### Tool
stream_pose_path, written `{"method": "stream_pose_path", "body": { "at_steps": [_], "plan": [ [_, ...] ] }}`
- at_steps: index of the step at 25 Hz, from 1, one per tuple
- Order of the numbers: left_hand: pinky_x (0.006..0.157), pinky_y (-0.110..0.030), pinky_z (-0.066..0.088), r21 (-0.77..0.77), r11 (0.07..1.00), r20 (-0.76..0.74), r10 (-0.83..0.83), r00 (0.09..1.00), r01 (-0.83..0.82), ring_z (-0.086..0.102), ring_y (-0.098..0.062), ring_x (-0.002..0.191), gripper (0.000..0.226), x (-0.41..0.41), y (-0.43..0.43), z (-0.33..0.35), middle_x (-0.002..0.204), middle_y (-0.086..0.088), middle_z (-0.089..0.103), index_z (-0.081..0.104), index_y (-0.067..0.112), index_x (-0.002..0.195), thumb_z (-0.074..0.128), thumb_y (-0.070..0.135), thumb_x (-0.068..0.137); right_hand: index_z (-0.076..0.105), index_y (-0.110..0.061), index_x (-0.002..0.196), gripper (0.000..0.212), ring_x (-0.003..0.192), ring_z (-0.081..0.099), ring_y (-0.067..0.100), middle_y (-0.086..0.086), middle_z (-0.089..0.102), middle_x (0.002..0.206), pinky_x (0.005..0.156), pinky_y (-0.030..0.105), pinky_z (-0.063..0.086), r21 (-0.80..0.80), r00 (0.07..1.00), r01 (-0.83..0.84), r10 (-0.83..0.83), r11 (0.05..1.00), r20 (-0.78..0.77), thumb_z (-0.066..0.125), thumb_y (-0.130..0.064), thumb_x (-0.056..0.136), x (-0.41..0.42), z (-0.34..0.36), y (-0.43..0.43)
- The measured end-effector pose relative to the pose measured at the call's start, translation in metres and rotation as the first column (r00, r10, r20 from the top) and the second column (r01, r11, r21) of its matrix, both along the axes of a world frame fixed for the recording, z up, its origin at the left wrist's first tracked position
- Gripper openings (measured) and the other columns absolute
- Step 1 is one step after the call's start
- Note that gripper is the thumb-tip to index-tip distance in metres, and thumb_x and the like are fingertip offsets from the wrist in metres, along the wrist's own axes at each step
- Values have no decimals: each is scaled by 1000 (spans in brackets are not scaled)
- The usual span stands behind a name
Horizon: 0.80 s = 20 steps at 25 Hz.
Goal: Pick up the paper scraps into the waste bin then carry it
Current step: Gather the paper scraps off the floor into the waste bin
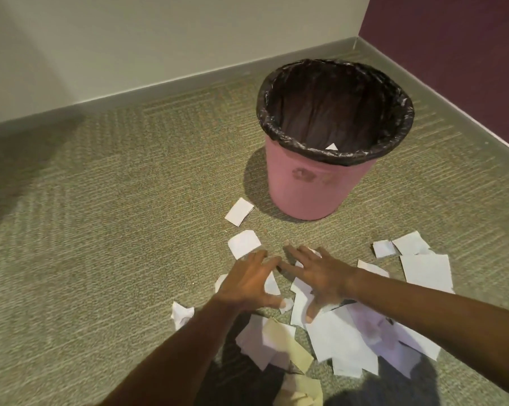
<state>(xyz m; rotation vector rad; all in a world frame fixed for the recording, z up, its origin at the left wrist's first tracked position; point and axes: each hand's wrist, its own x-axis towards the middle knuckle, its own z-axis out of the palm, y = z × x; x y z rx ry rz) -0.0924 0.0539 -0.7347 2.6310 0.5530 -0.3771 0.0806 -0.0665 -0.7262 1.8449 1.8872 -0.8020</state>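
Note:
A pink waste bin [300, 189] with a black liner stands upright on the carpet near the room's corner, and one small white scrap [332, 146] shows inside it. Several white and pale yellow paper scraps [338, 338] lie scattered on the floor in front of the bin. My left hand [248, 281] hovers palm down with fingers spread over scraps, close to a white square [243, 243]. My right hand [320, 276] lies flat with fingers apart on the white sheets beside it. Neither hand holds anything.
A white wall with a grey baseboard [159, 83] runs behind the bin, and a dark purple wall [452, 39] closes the corner on the right. Another white scrap [239, 211] lies just left of the bin's base. Green-grey carpet [100, 230] stretches to the left.

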Motion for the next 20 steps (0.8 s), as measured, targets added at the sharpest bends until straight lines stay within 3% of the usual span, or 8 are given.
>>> {"method": "stream_pose_path", "body": {
  "at_steps": [3,4,6,8,11,13,15,20],
  "plan": [
    [113,-50,24,29,998,-147,-51,988,56,20,-32,144,107,2,-22,-14,157,-13,19,21,25,149,73,63,64,2,-23,156,113,149,5,41,15,-7,164,117,61,13,73,998,-20,15,997,67,69,-64,74,-11,-11,-17],
    [108,-50,33,109,990,-122,-75,990,88,31,-35,139,106,1,-27,-16,153,-17,29,31,21,146,75,62,59,13,-19,154,103,145,17,41,17,7,163,113,60,24,131,996,-33,22,991,88,70,-58,77,-14,-13,-23],
    [79,-37,54,240,958,-109,-133,985,156,60,-29,108,91,0,-31,-22,125,-12,58,60,19,119,82,59,40,34,-16,144,77,130,38,34,14,34,149,100,52,41,241,996,-41,20,970,88,69,-48,84,-16,-15,-28],
    [58,-27,52,299,938,0,-184,983,176,61,-20,86,67,0,-30,-29,104,-3,62,65,23,95,84,50,37,41,-14,139,61,121,44,30,10,44,139,93,47,45,276,998,-13,-5,961,66,66,-39,89,-16,-15,-30],
    [50,-29,47,245,954,117,-204,972,170,57,-21,82,33,2,-27,-35,96,-3,57,62,20,82,81,26,55,44,-14,137,52,116,49,28,9,49,133,89,45,49,265,997,68,-75,962,18,64,-30,92,-13,-13,-32],
    [58,-35,47,162,978,147,-159,976,135,54,-25,97,13,5,-27,-35,107,-7,55,65,14,90,68,16,77,47,-14,134,45,111,53,27,8,54,128,85,43,51,272,995,99,-97,957,-20,62,-23,92,-11,-12,-33],
    [74,-41,47,76,993,93,-97,991,90,49,-24,108,15,9,-25,-36,116,-7,50,66,12,99,55,17,90,53,-12,126,34,102,58,25,8,61,119,81,40,51,271,991,136,-131,953,-39,57,-14,92,-5,-9,-32],
    [81,-39,50,-76,996,48,59,997,-56,63,-29,97,14,21,-12,-49,108,-8,60,63,10,102,60,17,89,59,-13,128,33,99,64,22,5,67,117,81,30,48,242,949,314,-297,918,-106,59,-15,95,15,14,-23]
  ]
}}
